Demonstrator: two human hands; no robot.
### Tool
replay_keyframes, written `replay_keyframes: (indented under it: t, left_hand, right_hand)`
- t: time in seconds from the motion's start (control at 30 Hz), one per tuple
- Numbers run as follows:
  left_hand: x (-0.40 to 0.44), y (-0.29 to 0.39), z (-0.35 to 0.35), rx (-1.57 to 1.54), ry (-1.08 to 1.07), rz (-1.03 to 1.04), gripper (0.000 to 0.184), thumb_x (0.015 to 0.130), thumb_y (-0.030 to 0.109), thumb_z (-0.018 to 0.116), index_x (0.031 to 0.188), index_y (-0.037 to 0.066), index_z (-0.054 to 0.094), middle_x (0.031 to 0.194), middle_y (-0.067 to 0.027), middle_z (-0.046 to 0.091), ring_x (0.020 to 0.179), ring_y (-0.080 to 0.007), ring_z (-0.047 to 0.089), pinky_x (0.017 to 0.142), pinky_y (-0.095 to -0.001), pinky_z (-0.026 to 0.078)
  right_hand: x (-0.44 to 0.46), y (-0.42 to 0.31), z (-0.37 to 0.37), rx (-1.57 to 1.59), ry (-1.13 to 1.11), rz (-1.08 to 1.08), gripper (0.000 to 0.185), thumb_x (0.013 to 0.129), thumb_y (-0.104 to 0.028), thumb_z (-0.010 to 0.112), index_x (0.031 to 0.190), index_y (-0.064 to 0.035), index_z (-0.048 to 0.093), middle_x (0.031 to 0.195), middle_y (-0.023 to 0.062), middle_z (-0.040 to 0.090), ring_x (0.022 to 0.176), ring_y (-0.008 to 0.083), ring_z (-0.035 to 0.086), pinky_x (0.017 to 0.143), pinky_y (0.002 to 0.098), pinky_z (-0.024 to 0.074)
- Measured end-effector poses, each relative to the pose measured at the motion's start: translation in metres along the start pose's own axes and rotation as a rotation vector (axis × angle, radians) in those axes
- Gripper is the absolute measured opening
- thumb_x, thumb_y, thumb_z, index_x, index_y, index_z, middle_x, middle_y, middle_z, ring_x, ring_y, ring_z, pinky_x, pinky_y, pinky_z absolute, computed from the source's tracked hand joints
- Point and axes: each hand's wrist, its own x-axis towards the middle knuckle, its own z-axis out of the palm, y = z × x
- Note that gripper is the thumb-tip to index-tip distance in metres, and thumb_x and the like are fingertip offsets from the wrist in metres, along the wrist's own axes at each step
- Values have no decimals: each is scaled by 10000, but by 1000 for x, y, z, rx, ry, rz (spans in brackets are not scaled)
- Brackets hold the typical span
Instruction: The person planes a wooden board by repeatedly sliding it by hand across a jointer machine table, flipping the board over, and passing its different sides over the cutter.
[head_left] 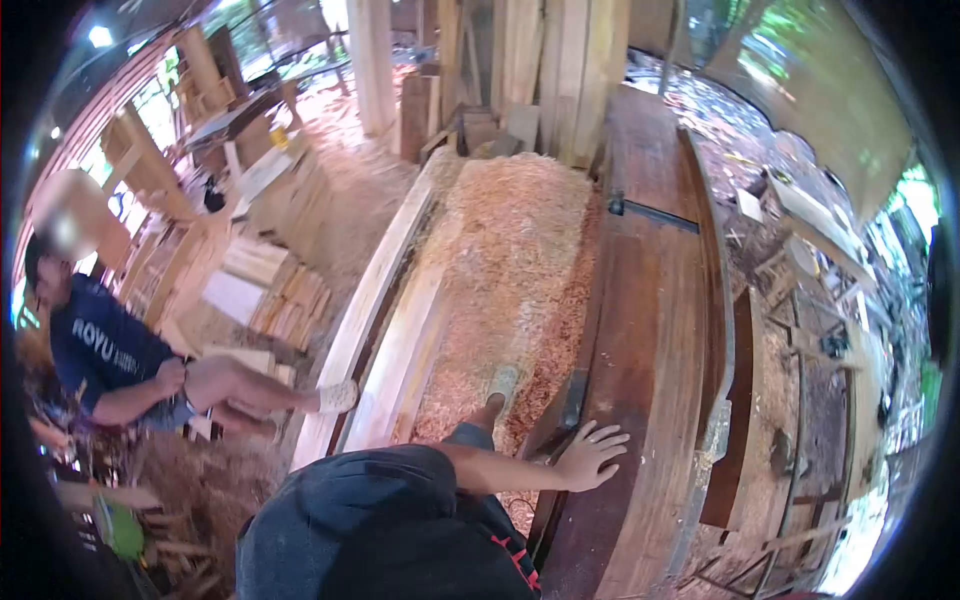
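My left hand (592,457) rests palm down, fingers spread, on the long dark reddish-brown wooden piece (640,370) at centre right. My forearm reaches across from the left, out of a dark sleeve, and the hand holds nothing. Part of my lower leg and one foot (505,380) show above it, on a bed of wood shavings (510,260). My right hand is not in view.
At the left a person in a dark shirt (110,335) sits with one foot on a pale long beam (345,380). Stacked wood pieces (265,285) lie behind. Tall boards (540,75) stand at the back. Wooden frames (825,340) are at the right.
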Motion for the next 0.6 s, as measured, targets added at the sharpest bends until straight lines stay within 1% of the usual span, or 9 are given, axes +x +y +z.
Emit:
replay_keyframes:
  t: [0.03, 0.13, 0.17, 0.4, 0.57, 0.6]
  left_hand:
    - [6, 3, 3, -6, -21, 2, 370, 952, 293, 631, 1273, 111, 658, 1492, -53, 533, 1464, -270, 391, 1217, -574, 218]
    - [26, 0, 22, 2, -16, 28, 399, 958, 282, 626, 1317, 111, 642, 1494, -53, 530, 1473, -264, 375, 1225, -569, 205]
    - [35, -1, 24, 18, -52, 30, 430, 960, 280, 625, 1352, 104, 621, 1501, -52, 523, 1479, -263, 364, 1233, -563, 194]
    - [104, -12, 45, -22, -80, 51, 444, 945, 265, 625, 1351, 86, 622, 1522, -41, 502, 1486, -263, 351, 1240, -565, 187]
    - [154, -22, 59, -21, -94, 49, 447, 938, 307, 618, 1340, 114, 646, 1522, -42, 524, 1479, -262, 367, 1237, -562, 180]
    - [163, -27, 65, -19, -73, 65, 442, 940, 316, 622, 1336, 123, 654, 1518, -38, 530, 1472, -261, 379, 1231, -575, 190]
  right_hand:
    - [19, -6, 5, 7, -1, 11, 598, 922, -646, 565, 1308, -206, 687, 1355, 230, 580, 1123, 494, 581, 916, 625, 495]
    - [51, -15, 17, 24, -2, 25, 621, 899, -657, 579, 1314, -208, 684, 1375, 237, 561, 1159, 503, 552, 941, 636, 469]
    - [56, -16, 19, 29, -8, 28, 628, 891, -660, 583, 1317, -209, 683, 1382, 239, 555, 1172, 506, 542, 949, 640, 460]
    - [68, -1, 29, 58, -26, 20, 687, 837, -686, 614, 1332, -214, 676, 1429, 254, 512, 1258, 527, 474, 1006, 668, 400]
    - [60, 28, 33, 92, -59, 7, 731, 798, -705, 636, 1343, -218, 670, 1463, 265, 482, 1319, 542, 426, 1047, 688, 356]
    - [57, 34, 35, 102, -67, 9, 740, 790, -708, 641, 1345, -219, 669, 1469, 267, 476, 1332, 545, 416, 1055, 692, 347]
